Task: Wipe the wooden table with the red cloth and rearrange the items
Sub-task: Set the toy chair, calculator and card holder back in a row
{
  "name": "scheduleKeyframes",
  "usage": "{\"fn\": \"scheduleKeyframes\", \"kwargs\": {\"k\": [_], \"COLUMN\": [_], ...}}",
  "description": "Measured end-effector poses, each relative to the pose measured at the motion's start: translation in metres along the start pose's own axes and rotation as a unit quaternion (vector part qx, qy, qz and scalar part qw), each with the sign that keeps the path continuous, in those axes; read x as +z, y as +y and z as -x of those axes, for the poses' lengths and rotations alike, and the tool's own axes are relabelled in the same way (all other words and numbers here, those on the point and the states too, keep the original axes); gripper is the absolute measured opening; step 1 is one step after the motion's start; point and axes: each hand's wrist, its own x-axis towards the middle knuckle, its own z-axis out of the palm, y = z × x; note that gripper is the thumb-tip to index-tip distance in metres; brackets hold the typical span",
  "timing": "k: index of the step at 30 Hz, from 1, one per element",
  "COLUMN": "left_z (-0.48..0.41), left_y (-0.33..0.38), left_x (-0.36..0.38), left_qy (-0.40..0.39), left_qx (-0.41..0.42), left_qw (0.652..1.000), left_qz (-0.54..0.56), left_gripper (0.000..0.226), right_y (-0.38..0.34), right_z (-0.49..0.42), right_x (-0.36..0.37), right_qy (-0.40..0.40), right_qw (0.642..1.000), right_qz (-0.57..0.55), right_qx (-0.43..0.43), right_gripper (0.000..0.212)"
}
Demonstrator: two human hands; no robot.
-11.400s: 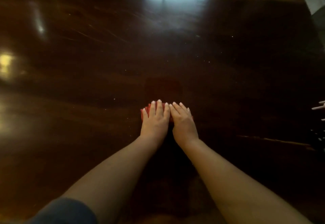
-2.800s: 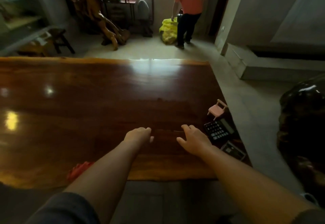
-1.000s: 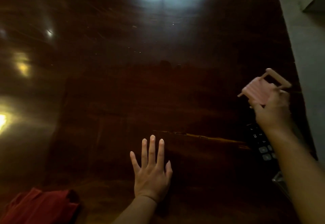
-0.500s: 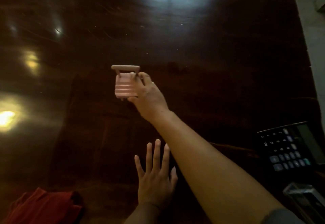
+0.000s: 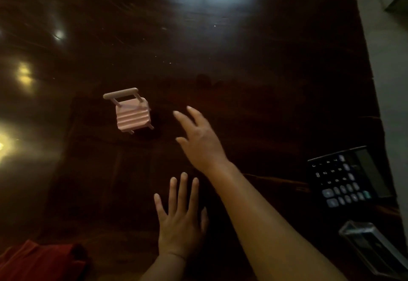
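Observation:
A small pink toy chair stands on the dark wooden table, left of centre. My right hand hovers just right of the chair with fingers spread and holds nothing. Nearer to me, my left hand rests flat on the table, fingers apart. The red cloth lies crumpled at the near left corner, apart from both hands. A black calculator lies at the table's right edge.
A clear plastic case sits near the right front corner, below the calculator. The table's right edge borders grey floor. Bright light reflections show on the left and far parts of the tabletop.
My right hand carried the pink chair from the right edge to left of centre, set it down and let go. It has drawn back to the right. My left hand stayed flat.

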Motion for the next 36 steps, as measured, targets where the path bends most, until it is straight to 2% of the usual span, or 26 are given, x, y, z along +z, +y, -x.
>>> {"fn": "scheduleKeyframes", "kwargs": {"k": [4,6,9,14,17,19,22,24,30,36], "left_z": [0.000,0.000,0.000,0.001,0.001,0.001,0.001,0.001,0.001,0.000], "left_y": [0.000,0.000,0.000,-0.002,0.001,0.003,0.004,0.005,0.005,0.004], "left_x": [0.004,0.003,0.004,0.006,0.004,0.002,-0.001,-0.003,-0.008,-0.006], "left_qy": [0.016,0.012,0.005,0.000,0.001,0.000,-0.007,-0.012,-0.015,-0.016], "left_qx": [-0.006,-0.006,-0.016,-0.017,-0.014,-0.014,-0.020,-0.021,-0.015,-0.013], "left_qw": [1.000,1.000,1.000,1.000,1.000,0.999,0.999,0.999,1.000,1.000], "left_qz": [0.014,0.013,0.018,0.020,0.026,0.029,0.026,0.027,0.021,0.013], "left_gripper": [0.074,0.074,0.074,0.073,0.072,0.072,0.072,0.071,0.073,0.074], "right_y": [0.068,0.102,0.141,0.176,0.187,0.190,0.191,0.191,0.157,0.098], "right_z": [0.045,0.073,0.118,0.178,0.185,0.183,0.173,0.160,0.079,-0.015], "right_x": [-0.083,-0.127,-0.177,-0.209,-0.203,-0.195,-0.187,-0.185,-0.154,-0.102], "right_qy": [0.067,0.099,0.132,0.176,0.163,0.181,0.224,0.225,0.196,0.137], "right_qw": [0.987,0.966,0.927,0.868,0.858,0.858,0.859,0.862,0.906,0.960], "right_qz": [0.069,0.136,0.176,0.181,0.146,0.133,0.132,0.132,0.128,0.162], "right_qx": [0.129,0.198,0.303,0.428,0.465,0.462,0.442,0.434,0.353,0.184], "right_gripper": [0.060,0.061,0.071,0.087,0.086,0.078,0.054,0.044,0.035,0.030]}}
